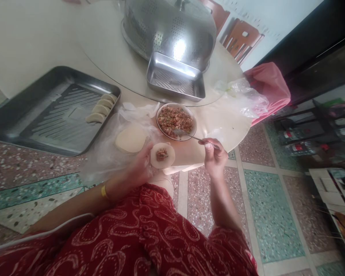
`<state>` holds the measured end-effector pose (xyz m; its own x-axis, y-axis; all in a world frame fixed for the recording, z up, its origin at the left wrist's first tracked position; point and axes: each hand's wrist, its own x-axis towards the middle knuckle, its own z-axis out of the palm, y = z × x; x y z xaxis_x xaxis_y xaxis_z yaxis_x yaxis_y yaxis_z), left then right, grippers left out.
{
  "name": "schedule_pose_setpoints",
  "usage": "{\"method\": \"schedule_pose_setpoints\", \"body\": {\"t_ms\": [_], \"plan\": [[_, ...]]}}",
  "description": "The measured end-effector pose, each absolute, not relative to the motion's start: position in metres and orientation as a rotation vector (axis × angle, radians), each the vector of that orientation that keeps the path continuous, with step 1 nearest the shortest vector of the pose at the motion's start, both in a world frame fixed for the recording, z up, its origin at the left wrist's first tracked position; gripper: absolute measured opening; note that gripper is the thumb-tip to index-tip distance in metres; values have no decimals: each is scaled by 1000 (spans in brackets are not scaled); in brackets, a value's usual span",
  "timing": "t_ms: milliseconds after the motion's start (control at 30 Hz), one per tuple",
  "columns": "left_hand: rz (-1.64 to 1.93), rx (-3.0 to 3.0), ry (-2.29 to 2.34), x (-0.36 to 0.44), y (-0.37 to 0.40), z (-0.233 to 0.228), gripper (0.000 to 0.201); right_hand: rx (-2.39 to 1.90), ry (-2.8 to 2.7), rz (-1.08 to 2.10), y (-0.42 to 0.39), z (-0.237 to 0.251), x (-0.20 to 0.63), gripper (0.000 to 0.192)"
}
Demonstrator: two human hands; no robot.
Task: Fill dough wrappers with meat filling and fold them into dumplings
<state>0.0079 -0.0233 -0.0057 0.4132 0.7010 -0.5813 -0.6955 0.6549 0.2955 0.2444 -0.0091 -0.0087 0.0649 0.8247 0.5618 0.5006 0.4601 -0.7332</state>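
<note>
My left hand (140, 165) holds a round dumpling wrapper (170, 159) by its left edge, and a small mound of meat filling (161, 154) sits on its middle. Between the fingers of my right hand (215, 156) is the handle of a spoon (194, 136), its tip resting in a bowl (194, 128) of minced meat filling (175, 118). A stack of wrappers (130, 138) lies on a plastic bag (103, 163) left of my left hand. Several folded dumplings (100, 109) line the right side of a large dark tray (71, 115).
Beyond the bowl, a small metal tray (172, 78) leans by a large perforated steel steamer (172, 30) on the table's glass turntable (103, 57). A pink bag (268, 82) and clear plastic (250, 97) hang at the table's right edge. Wooden chairs (240, 40) stand behind.
</note>
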Motion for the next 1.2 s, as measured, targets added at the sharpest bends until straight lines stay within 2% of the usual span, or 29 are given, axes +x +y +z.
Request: {"method": "schedule_pose_setpoints", "body": {"t_ms": [167, 333, 433, 700, 867, 1033, 1200], "plan": [[881, 18, 772, 12, -22, 7, 42, -1183, -1606, 327, -15, -9, 245, 12], [908, 18, 748, 11, -20, 2, 44, -1089, -1717, 75, -13, -19, 249, 14], [921, 30, 729, 10, -19, -2, 42, -1109, -1722, 34, -13, -34, 247, 12], [906, -25, 733, 14, -22, 12, 41, -1324, -1019, 469, -13, -59, 228, 24], [903, 6, 747, 13, -25, 15, 39, -1347, -957, 529, -5, -52, 232, 32], [860, 86, 741, 13, -27, 14, 47, -1357, -900, 619, 17, -52, 233, 39], [841, 141, 719, 18, -26, 31, 45, -1341, -845, 773, 20, -57, 229, 47]]}}
